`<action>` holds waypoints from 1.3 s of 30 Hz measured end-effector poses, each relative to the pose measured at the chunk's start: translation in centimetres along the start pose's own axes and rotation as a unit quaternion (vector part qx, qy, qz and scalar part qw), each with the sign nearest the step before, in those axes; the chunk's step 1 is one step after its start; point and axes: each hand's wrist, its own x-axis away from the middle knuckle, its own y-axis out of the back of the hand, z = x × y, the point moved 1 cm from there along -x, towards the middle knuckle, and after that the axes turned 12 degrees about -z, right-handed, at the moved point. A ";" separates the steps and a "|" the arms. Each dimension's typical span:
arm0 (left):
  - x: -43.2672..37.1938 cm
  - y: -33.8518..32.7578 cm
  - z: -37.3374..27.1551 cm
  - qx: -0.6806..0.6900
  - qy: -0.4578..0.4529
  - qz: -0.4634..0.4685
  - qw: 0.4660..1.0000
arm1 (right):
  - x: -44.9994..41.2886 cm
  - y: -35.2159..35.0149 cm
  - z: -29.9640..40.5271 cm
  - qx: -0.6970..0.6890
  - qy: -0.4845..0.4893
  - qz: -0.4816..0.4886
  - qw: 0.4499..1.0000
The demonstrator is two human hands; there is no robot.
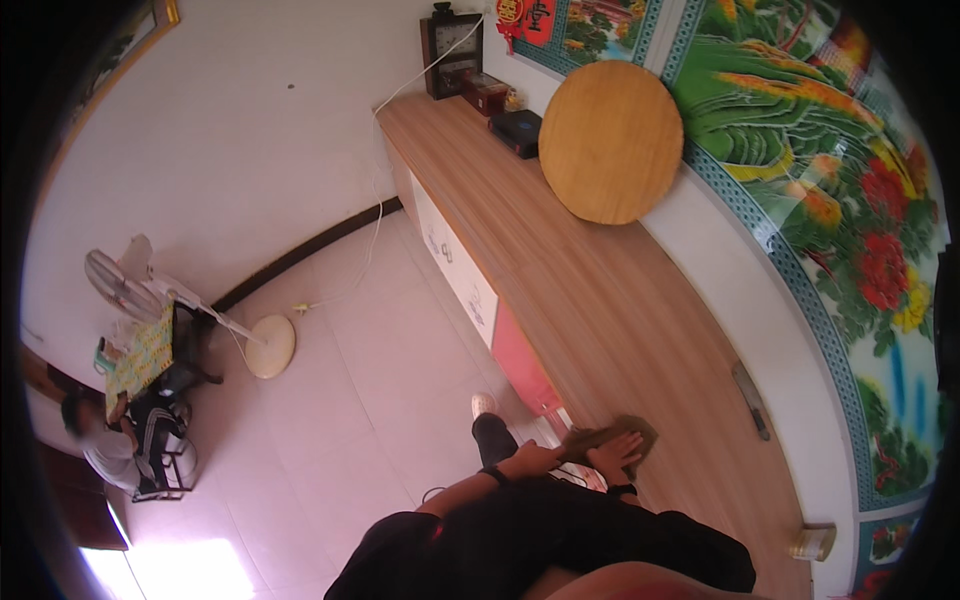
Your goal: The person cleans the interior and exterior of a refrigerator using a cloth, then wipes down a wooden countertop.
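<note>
A brown cloth [641, 433] lies partly spread on the wood-grain top of a long low cabinet [600, 322], near its front edge. My right hand [616, 452] rests on the cloth with its fingers spread, pressing it flat against the top. At the cabinet's front edge, my left hand [535, 458] has its fingers closed around the cloth's left end. Both wrists wear dark bands. Beyond the hands, towards the wall, lies a knife-like tool [750, 397] with a dark handle.
A round wooden board [611, 142] leans on the wall, beside a black box [516, 133] and a clock [453, 52]. A can [813, 542] stands at the lower right. On the floor is a standing fan [270, 346]; a person [112, 450] sits at a small table [142, 356].
</note>
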 end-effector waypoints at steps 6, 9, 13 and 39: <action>-4.2 7.7 10.2 0.056 0.052 0.074 0.994 | -5.3 -2.7 10.7 0.007 0.096 -0.013 0.995; -7.0 14.3 17.1 0.027 0.056 0.066 0.996 | -9.0 -3.2 19.8 0.013 0.097 -0.018 0.995; -9.6 23.2 25.2 0.051 0.138 0.083 0.986 | -13.5 -3.5 31.6 -0.036 0.110 0.025 0.993; -26.1 48.8 64.6 0.077 0.017 0.032 0.996 | -35.4 -10.1 75.3 -0.009 0.012 0.008 1.000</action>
